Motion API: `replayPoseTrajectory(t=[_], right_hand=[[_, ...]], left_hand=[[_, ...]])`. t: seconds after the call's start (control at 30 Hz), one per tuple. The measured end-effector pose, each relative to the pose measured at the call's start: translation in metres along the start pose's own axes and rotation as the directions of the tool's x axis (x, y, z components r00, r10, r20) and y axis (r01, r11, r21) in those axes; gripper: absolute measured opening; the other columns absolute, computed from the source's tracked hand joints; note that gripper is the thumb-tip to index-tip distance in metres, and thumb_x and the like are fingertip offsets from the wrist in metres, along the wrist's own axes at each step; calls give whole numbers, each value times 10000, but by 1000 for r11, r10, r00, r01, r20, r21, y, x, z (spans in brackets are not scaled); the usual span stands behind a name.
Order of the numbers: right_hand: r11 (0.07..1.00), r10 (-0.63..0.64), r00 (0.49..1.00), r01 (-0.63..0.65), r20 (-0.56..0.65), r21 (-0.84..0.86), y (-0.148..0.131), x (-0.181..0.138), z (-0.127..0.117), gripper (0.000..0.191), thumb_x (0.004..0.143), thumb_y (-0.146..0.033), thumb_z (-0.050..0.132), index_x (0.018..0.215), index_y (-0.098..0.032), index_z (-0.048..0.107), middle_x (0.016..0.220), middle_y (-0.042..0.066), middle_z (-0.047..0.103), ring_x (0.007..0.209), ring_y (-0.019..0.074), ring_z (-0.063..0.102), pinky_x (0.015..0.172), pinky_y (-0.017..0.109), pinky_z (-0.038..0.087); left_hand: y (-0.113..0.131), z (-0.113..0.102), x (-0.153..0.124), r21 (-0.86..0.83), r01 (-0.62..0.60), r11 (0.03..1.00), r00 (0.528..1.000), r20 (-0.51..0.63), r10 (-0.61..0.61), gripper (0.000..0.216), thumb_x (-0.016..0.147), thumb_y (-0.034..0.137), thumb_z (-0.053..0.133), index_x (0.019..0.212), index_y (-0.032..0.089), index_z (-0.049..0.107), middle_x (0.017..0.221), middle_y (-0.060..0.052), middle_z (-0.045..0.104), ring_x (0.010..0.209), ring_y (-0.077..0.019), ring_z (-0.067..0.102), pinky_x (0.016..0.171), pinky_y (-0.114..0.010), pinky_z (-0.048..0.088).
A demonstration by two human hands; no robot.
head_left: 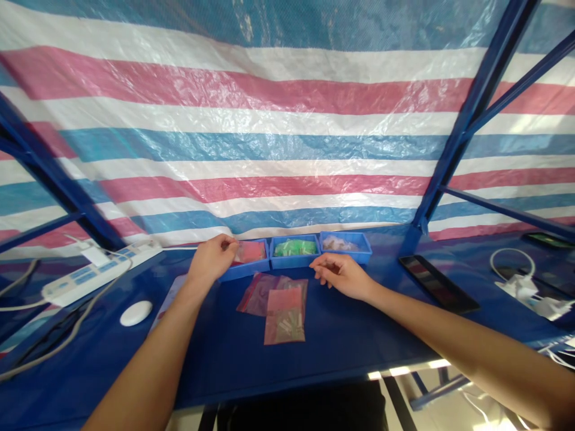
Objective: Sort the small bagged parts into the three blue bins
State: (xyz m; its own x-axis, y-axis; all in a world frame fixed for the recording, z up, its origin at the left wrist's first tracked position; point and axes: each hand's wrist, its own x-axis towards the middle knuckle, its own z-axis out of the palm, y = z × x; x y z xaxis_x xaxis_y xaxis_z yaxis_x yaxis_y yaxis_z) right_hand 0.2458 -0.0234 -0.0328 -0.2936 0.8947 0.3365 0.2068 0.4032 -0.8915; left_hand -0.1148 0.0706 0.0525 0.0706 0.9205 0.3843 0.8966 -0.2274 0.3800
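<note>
My left hand [216, 258] is at the left end of a blue bin of red pieces [250, 251], its fingers curled together near the rim. Whatever those fingers hold, if anything, is hidden. My right hand [340, 274] hovers just in front of the other bins, thumb and fingers drawn together; I cannot make out anything between them. Between the hands lies a clear zip bag [284, 317] with a pink panel and small pale pieces inside. It overlaps a pinkish plastic bag [260, 294] on the blue table [341, 341].
A bin of green pieces [294, 248] and a bin of whitish pieces [340, 243] stand in the same row. Left are a power strip [103, 272] with cables and a white oval object [136, 313]. A dark phone [438, 282] and a charger [523, 286] lie right.
</note>
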Motion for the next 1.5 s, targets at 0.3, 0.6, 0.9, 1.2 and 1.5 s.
replayPoseTrajectory(t=[0.3, 0.6, 0.9, 1.2, 1.5], right_hand=[[984, -73, 995, 82, 62, -161, -10, 2, 0, 278, 1026, -407, 620, 1139, -193, 758, 866, 45, 766, 705, 162, 738, 664, 263, 576], [973, -75, 993, 92, 91, -211, -8, 1, -4, 258, 1028, -354, 600, 1150, -185, 753, 864, 50, 770, 707, 160, 738, 657, 252, 572], [924, -142, 977, 189, 162, -333, -20, -2, -2, 246, 1012, -252, 598, 1181, -208, 771, 891, 39, 785, 715, 150, 715, 638, 237, 525], [905, -167, 968, 226, 187, -361, -23, -3, -2, 241, 1009, -241, 598, 1174, -206, 770, 893, 35, 774, 732, 152, 705, 647, 237, 515], [897, -159, 967, 226, 200, -380, -26, -3, -2, 233, 1015, -221, 591, 1167, -211, 767, 902, 30, 764, 734, 149, 685, 650, 237, 500]], left_hand=[[-2, 9, 4, -155, -74, 985, 997, 3, 75, 398, 919, 442, 567, 1163, 229, 800, 1141, -54, 820, 945, -257, 745, 884, -324, 541], [-5, 12, 5, -69, 13, 998, 998, 60, -8, 490, 902, 505, 640, 1280, 210, 741, 1000, -69, 825, 869, -266, 765, 827, -332, 553], [1, 17, 0, 174, -134, 976, 991, 13, 134, 370, 924, 349, 565, 1186, 178, 761, 1132, -135, 809, 1069, -319, 747, 990, -394, 553], [13, 10, -3, -3, -20, 1000, 999, -46, 20, 418, 936, 394, 595, 1252, 192, 780, 1208, -102, 808, 1095, -305, 752, 1011, -371, 546], [12, 16, -16, 257, -129, 958, 988, -51, 147, 356, 957, 412, 584, 1133, 210, 819, 1244, -157, 734, 1141, -350, 686, 1043, -462, 530]])
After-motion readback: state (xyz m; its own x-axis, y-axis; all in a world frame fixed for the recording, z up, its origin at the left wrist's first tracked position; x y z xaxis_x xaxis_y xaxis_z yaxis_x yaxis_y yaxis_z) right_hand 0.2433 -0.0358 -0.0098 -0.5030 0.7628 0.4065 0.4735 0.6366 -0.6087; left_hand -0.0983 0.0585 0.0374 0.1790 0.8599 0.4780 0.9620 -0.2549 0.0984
